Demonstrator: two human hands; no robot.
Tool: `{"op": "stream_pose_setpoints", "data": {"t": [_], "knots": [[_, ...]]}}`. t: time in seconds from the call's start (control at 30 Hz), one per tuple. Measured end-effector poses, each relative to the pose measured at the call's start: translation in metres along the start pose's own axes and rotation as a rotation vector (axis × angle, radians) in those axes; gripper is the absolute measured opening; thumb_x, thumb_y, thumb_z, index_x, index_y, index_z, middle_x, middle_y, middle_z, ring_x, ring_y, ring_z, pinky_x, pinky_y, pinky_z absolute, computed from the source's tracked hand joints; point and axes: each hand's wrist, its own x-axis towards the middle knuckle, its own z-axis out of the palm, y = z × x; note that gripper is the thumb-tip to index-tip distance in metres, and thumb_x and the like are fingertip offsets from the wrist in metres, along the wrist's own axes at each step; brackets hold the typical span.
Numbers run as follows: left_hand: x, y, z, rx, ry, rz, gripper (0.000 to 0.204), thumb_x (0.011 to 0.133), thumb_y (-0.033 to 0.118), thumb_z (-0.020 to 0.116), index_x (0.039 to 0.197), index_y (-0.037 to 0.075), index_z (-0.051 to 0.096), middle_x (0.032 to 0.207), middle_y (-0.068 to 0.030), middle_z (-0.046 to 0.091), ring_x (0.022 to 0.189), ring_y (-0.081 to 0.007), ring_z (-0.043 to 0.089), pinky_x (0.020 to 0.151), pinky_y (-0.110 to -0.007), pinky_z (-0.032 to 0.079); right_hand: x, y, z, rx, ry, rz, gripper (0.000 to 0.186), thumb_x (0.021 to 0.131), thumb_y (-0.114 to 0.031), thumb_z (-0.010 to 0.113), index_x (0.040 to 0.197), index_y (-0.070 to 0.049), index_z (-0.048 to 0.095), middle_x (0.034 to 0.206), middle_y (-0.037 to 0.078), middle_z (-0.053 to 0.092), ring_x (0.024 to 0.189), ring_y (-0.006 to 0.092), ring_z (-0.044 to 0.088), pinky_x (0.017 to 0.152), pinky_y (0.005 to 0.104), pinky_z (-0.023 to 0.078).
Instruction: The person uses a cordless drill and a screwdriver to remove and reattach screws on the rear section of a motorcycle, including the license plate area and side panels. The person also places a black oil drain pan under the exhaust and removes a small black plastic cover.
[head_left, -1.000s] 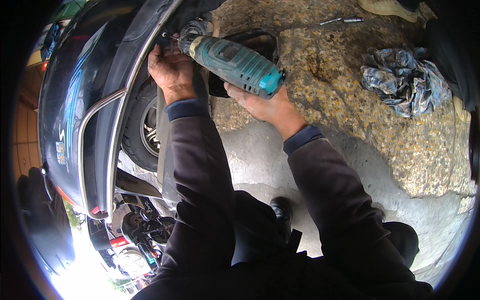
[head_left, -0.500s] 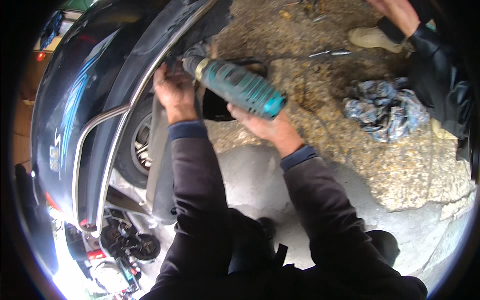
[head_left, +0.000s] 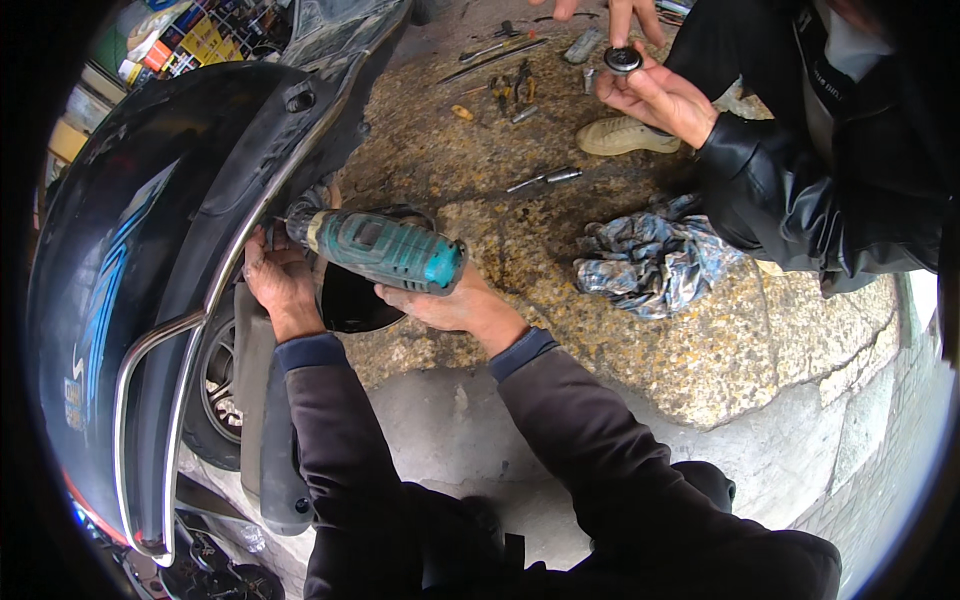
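A teal and black power drill (head_left: 395, 248) lies level in my right hand (head_left: 440, 303), whose fingers wrap its grip from below; the grip is mostly hidden. Its dark nose points left, to the lower body of a black scooter (head_left: 120, 230). Right beside that nose is my left hand (head_left: 280, 285), palm up with the fingers curled. Whatever is between those fingertips is too dark to make out. A metal trim rail (head_left: 240, 240) runs along the scooter next to my left hand. Below the drill, a black rounded thing (head_left: 355, 305) is partly covered.
At the upper right, a co-worker's hands (head_left: 665, 95) hold a round dark metal part (head_left: 623, 61). A crumpled patterned rag (head_left: 650, 260) lies on the rough ground. Several hand tools, among them pliers (head_left: 520, 85) and a shiny metal tool (head_left: 560, 175), lie farther off. A wheel (head_left: 215, 390) stands beside my left forearm.
My view has shifted, so the scooter and both my hands appear farther left and lower. The co-worker's hands and the round part have come into view. The drill stays in my right hand.
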Motion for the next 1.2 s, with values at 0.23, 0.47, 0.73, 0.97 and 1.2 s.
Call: {"op": "stream_pose_setpoints", "data": {"t": [0.23,0.47,0.73,0.97,1.2], "knots": [[0.009,-0.004,-0.008,0.039,-0.025,0.004,0.021,0.092,0.012,0.060,0.108,0.000,0.063,0.112,-0.0128,0.065,0.105,-0.0244,0.061,0.094,-0.038,0.050,0.005,-0.019,-0.012,-0.232,0.050,-0.083,0.039,0.072,-0.033,0.077,0.103,-0.010,0.070,0.100,0.014,0.070,0.095,0.0352,0.065,0.086,0.0428,0.051],[0.000,0.000,-0.003,0.027,-0.081,-0.082,0.025,0.094,0.013,0.057,0.114,0.000,0.060,0.109,-0.0128,0.064,0.102,-0.0263,0.060,0.095,-0.044,0.049,0.010,-0.016,-0.016,-0.295,0.060,-0.026,0.043,0.070,-0.033,0.076,0.106,-0.010,0.068,0.099,0.014,0.070,0.097,0.0360,0.063,0.090,0.0439,0.049],[0.007,-0.004,-0.011,-0.045,-0.061,-0.093,0.015,0.091,0.014,0.064,0.103,0.004,0.065,0.101,-0.0071,0.066,0.094,-0.0196,0.062,0.080,-0.030,0.052,0.002,-0.005,-0.006,-0.224,0.052,-0.113,0.028,0.075,-0.029,0.075,0.096,-0.011,0.072,0.092,0.013,0.071,0.088,0.0346,0.067,0.079,0.0430,0.054],[0.016,0.000,-0.017,-0.007,-0.004,-0.104,0.016,0.089,0.013,0.066,0.103,0.006,0.065,0.104,-0.0072,0.065,0.100,-0.0194,0.058,0.085,-0.033,0.052,-0.003,-0.014,-0.006,-0.196,0.049,-0.111,0.028,0.075,-0.030,0.076,0.096,-0.011,0.072,0.091,0.013,0.071,0.087,0.0342,0.067,0.078,0.0431,0.054],[0.012,-0.010,-0.018,-0.100,0.007,-0.056,0.020,0.089,0.012,0.064,0.107,0.005,0.061,0.108,-0.0066,0.059,0.098,-0.0238,0.056,0.086,-0.036,0.051,-0.024,-0.012,-0.043,-0.284,-0.131,0.020,0.035,0.076,-0.034,0.076,0.106,-0.015,0.071,0.097,0.012,0.071,0.090,0.0351,0.066,0.080,0.0431,0.053]]}}
